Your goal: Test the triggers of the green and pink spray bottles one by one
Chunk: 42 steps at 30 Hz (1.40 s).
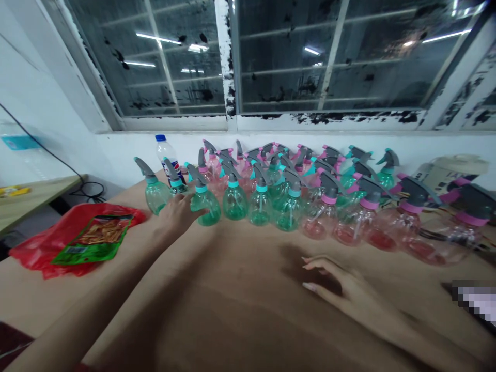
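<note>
Several small spray bottles stand in rows at the back of a brown table (240, 299), green ones (234, 199) on the left and pink ones (321, 217) on the right, all with grey triggers. My left hand (179, 213) reaches out to the front row, its fingers against a green spray bottle (206, 205); whether it grips is unclear. My right hand (336, 281) lies low over the table in front of the pink bottles, fingers stretched out and holding nothing.
A red plastic bag (42, 245) with a green snack packet (96, 237) lies at the table's left. A blue-capped drink bottle (166, 155) stands behind the green bottles. A beige lidded container (449, 173) sits far right. The wall and window run behind.
</note>
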Each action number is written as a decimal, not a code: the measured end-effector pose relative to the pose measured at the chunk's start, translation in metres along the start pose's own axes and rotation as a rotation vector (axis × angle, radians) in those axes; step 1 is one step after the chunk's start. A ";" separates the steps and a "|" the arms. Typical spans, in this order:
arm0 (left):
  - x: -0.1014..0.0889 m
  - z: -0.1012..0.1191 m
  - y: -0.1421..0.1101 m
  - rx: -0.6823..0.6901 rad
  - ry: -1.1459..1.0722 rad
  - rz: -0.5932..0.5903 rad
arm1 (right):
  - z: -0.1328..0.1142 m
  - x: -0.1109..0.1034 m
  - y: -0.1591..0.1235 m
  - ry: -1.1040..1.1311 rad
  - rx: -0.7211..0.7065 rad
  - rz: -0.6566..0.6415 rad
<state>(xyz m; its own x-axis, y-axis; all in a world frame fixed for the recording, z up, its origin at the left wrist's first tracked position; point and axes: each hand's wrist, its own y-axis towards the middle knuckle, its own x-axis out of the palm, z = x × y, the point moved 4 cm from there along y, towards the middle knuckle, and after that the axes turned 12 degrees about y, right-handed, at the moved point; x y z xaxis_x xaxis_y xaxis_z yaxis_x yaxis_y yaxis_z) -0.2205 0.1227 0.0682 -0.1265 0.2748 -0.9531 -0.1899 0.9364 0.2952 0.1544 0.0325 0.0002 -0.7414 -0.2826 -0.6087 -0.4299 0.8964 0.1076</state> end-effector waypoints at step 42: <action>-0.020 0.092 -0.019 -0.036 0.068 -0.074 | -0.029 -0.010 -0.012 -0.024 -0.149 0.055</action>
<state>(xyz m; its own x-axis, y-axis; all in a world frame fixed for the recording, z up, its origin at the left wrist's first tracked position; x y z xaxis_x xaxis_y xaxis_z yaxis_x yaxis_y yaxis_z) -0.1246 0.1198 0.0754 -0.1760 0.1889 -0.9661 -0.2355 0.9448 0.2277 0.1520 0.0149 0.0284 -0.7541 -0.2251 -0.6169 -0.4624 0.8491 0.2553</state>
